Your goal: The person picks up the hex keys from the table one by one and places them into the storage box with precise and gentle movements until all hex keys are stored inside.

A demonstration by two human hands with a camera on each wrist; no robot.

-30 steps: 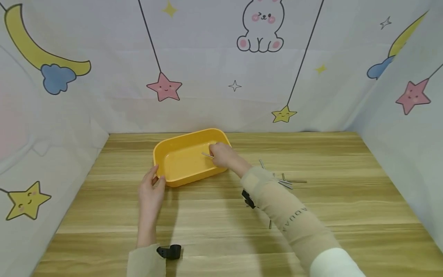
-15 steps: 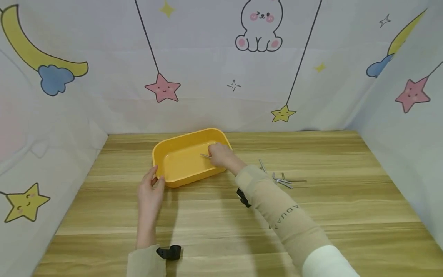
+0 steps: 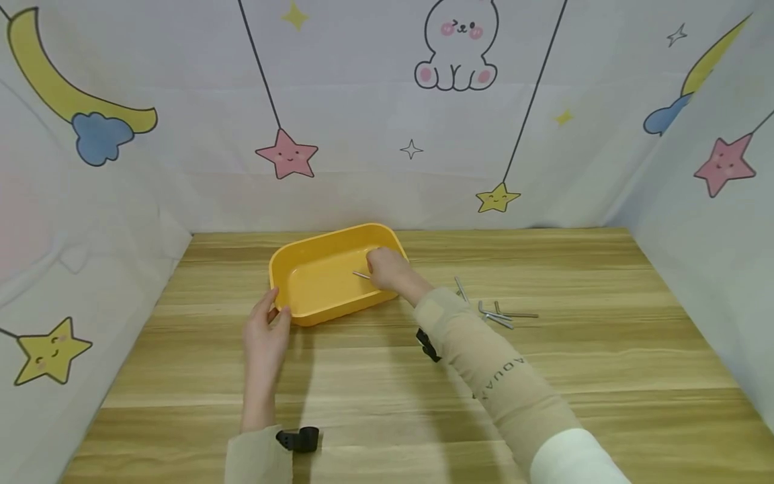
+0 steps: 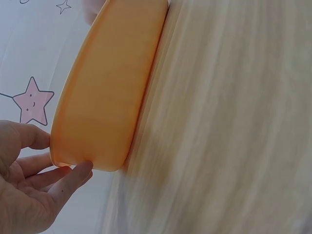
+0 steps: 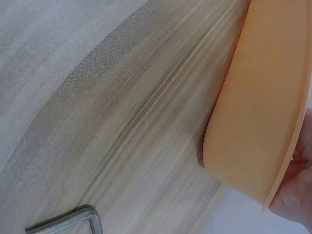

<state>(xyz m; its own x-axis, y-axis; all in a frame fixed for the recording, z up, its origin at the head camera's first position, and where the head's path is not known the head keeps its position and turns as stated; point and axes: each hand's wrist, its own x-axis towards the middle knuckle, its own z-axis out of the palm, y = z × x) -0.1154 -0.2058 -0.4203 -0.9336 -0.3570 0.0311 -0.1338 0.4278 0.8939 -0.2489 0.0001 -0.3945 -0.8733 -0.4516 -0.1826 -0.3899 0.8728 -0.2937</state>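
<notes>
Negligible change over last second: right hand (image 3: 390,270), inside right end of yellow rounded-rectangular plastic tray (image 3: 338,308), still grips thin silver metal rod (image 3: 361,275); release not yet made. Left hand (image 3: 266,336) pinches tray's near-left corner. L-shaped metal keys (image 3: 500,322) lie right of tray.

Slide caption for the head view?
Left grip on a yellow tray, right grip holding a metal rod over it; bent rods on the table.
</notes>
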